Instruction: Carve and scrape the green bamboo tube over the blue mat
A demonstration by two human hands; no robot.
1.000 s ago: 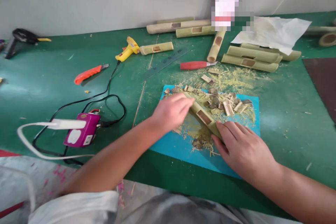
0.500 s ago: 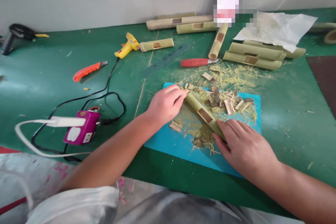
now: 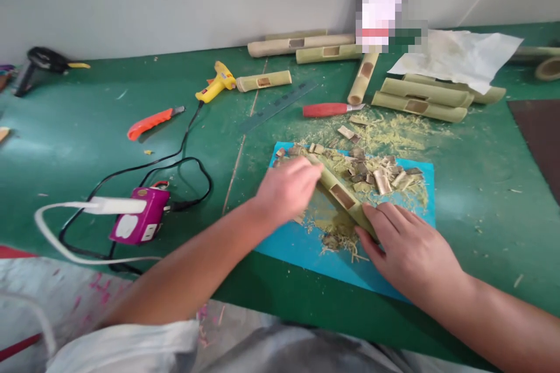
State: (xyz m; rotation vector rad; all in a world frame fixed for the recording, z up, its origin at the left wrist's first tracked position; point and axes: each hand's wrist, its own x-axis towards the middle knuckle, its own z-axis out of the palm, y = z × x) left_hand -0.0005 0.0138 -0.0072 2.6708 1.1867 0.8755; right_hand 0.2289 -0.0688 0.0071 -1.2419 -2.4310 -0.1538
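Note:
A green bamboo tube (image 3: 331, 181) with a rectangular window cut in its upper side lies slantwise over a blue sheet (image 3: 306, 259). My right hand (image 3: 409, 242) is closed round its near end, thumb below and fingers on top. At the far end, my left hand (image 3: 289, 189) is closed with its fingertips against the tube's side. Anything pinched in the left fingers is hidden, and that hand is slightly blurred. Bamboo chips (image 3: 382, 182) and shavings (image 3: 339, 239) lie scattered around the tube.
Beyond the sheet lie a red-handled knife (image 3: 326, 109), a ruler (image 3: 280, 106) and several cut bamboo tubes (image 3: 420, 106). On the left are a yellow glue gun (image 3: 216, 83), an orange utility knife (image 3: 151, 123) and a purple power adapter (image 3: 139, 218) with cables.
My left hand has slid a little toward me and to the right along the bamboo tube. My right hand keeps its hold, and the view has shifted slightly.

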